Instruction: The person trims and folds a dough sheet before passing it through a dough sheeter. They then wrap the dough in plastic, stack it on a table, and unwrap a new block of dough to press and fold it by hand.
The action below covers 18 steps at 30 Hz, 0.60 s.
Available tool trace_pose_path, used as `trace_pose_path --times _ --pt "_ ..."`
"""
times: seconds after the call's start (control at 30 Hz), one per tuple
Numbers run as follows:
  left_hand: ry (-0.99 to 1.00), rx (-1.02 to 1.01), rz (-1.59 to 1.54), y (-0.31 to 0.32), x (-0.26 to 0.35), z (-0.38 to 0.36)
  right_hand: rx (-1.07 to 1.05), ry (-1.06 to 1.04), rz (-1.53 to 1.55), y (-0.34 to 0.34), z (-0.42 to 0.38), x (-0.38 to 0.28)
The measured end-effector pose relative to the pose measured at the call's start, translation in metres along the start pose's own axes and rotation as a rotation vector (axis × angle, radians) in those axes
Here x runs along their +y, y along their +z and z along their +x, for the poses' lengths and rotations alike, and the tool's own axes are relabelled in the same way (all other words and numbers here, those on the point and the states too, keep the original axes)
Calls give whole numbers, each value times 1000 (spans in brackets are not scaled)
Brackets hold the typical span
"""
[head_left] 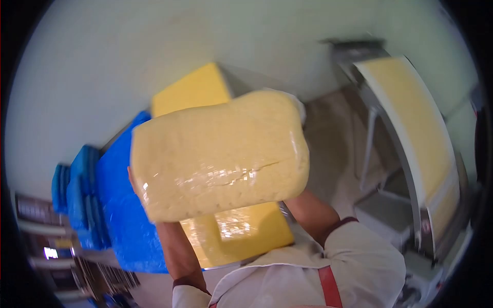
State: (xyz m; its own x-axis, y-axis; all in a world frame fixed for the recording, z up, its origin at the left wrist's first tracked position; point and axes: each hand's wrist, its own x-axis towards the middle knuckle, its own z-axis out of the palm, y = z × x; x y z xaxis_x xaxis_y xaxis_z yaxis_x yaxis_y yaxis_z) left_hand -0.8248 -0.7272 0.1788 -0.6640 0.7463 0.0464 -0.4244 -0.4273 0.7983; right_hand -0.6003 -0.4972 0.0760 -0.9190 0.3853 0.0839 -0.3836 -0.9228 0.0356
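A large pale-yellow block of dough, wrapped in shiny clear film with a crease across its face, is held up in front of me. My left hand grips it at the left end; a bit of the fingers shows at that edge, and the rest is behind the block. My right hand is hidden behind the lower right side, where only the right forearm comes out. Below the block lies a brighter yellow, film-covered slab.
Another yellow slab stands behind the block. Blue plastic sheeting covers the surface at left, with several blue wrapped bundles beside it. On the right is a machine with a long belt carrying a pale-yellow sheet.
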Motion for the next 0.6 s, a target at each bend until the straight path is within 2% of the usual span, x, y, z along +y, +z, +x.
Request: trace_pose_path --times 0.13,0.2,0.27,0.3,0.37,0.47,0.57,0.6 --pt "-228 -6 -424 70 -159 -36 -32 -116 -15 25 -115 -85" --pt "-335 2 -516 108 -221 -58 115 -234 -53 23 -171 -127" --pt "-423 -1 -564 150 -273 -74 371 -365 -94 15 -223 -168" --pt "-461 -8 -570 172 -296 -79 484 -412 -106 9 -247 -190" --pt "-534 -29 -572 224 -347 -79 511 -493 -105 -24 -300 -247" --pt "-664 -116 -514 315 -418 -51 621 -754 -134 -15 -369 -326" --pt "-815 -207 -412 414 -487 -11 507 -930 -142 -7 -440 -397" --pt "-864 -239 -359 445 -504 -3 547 -1010 -131 6 -451 -415"
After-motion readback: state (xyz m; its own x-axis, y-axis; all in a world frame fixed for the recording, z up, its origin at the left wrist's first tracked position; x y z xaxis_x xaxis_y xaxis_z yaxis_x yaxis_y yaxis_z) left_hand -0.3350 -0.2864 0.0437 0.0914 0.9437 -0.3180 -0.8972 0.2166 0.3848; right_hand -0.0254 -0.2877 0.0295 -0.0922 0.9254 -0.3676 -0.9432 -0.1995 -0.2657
